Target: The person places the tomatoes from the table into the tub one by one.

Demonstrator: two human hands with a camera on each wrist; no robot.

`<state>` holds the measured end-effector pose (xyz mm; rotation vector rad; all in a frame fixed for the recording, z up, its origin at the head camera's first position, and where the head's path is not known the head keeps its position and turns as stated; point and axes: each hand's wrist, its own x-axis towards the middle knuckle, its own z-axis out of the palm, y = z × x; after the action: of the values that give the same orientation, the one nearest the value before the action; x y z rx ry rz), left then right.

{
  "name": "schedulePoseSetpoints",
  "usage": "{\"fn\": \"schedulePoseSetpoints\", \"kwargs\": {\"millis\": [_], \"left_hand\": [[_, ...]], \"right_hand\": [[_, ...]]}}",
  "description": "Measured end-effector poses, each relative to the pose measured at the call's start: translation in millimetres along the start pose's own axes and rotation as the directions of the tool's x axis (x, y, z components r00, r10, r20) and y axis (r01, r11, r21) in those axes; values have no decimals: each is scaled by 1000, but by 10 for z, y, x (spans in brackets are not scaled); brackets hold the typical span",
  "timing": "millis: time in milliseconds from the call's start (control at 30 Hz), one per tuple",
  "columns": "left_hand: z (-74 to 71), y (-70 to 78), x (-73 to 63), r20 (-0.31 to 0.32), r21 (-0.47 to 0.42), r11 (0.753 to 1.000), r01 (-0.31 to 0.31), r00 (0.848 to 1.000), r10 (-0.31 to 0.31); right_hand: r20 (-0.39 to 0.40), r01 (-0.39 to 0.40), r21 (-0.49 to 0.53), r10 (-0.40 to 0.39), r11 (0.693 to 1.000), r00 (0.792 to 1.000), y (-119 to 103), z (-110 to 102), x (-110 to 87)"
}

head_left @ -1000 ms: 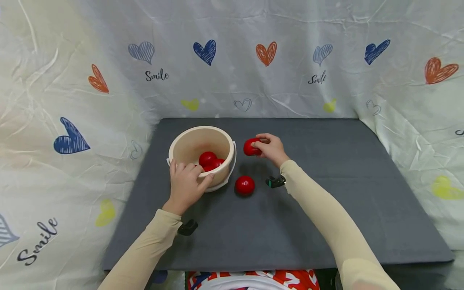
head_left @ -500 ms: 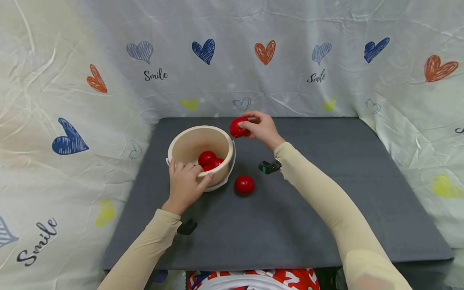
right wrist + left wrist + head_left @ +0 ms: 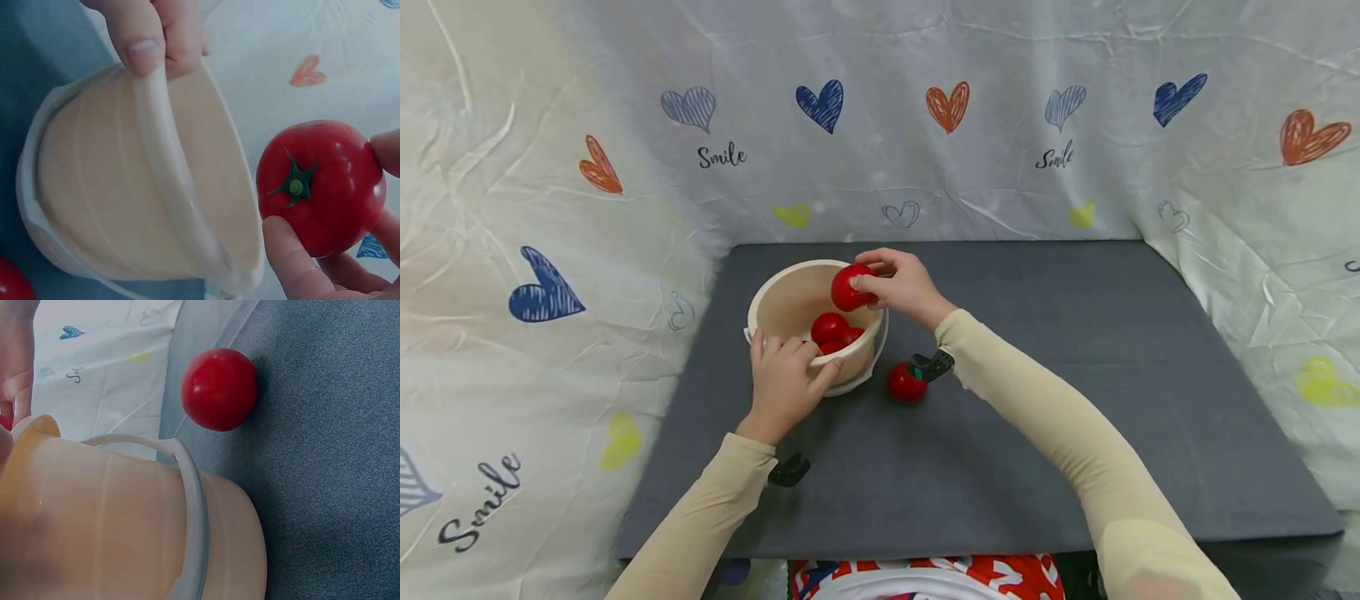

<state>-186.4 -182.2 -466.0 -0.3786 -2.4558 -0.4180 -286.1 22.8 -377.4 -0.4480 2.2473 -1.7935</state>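
My right hand (image 3: 910, 290) pinches a red tomato (image 3: 847, 288) between thumb and fingers, over the right side of a cream bucket (image 3: 782, 307). Its green star-shaped calyx shows in the right wrist view, where the tomato (image 3: 334, 187) is just beyond the rim. Inside the bucket lie several more tomatoes (image 3: 828, 326), partly hidden by the near wall. With fingers hooked over the near rim and thumb outside, my left hand (image 3: 781, 382) holds the bucket. Another tomato (image 3: 219, 389) rests on the cloth beside the bucket; the right wrist strap partly covers it in the head view.
A white handle (image 3: 195, 512) hangs down the bucket's side. Dark grey cloth (image 3: 1037, 433) covers the table, and a pale curtain (image 3: 880, 167) printed with hearts rises behind it and along both sides.
My right hand has carried its tomato leftward, first rising and then lowering, from beside the bucket to over its opening. The left hand, bucket and loose tomato have stayed in place.
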Motion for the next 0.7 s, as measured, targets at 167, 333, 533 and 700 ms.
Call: {"fn": "schedulePoseSetpoints", "kwargs": {"millis": [167,333,533,700], "left_hand": [[5,-6,-6,-1,3,1000,0,1000,0],[6,-5,-5,-5,-4,1000,1,1000,-1],[-5,-1,4,11,-7,1000,14,1000,-14],[8,-9,1,-5,-4,1000,0,1000,0]], "right_hand": [[34,-9,-23,9,1000,999,30,76,-5],[49,-20,-25,21,999,999,45,116,-14],[55,-36,-19,38,999,998,59,142,-13],[67,-43,-5,43,999,997,74,156,-15]]}}
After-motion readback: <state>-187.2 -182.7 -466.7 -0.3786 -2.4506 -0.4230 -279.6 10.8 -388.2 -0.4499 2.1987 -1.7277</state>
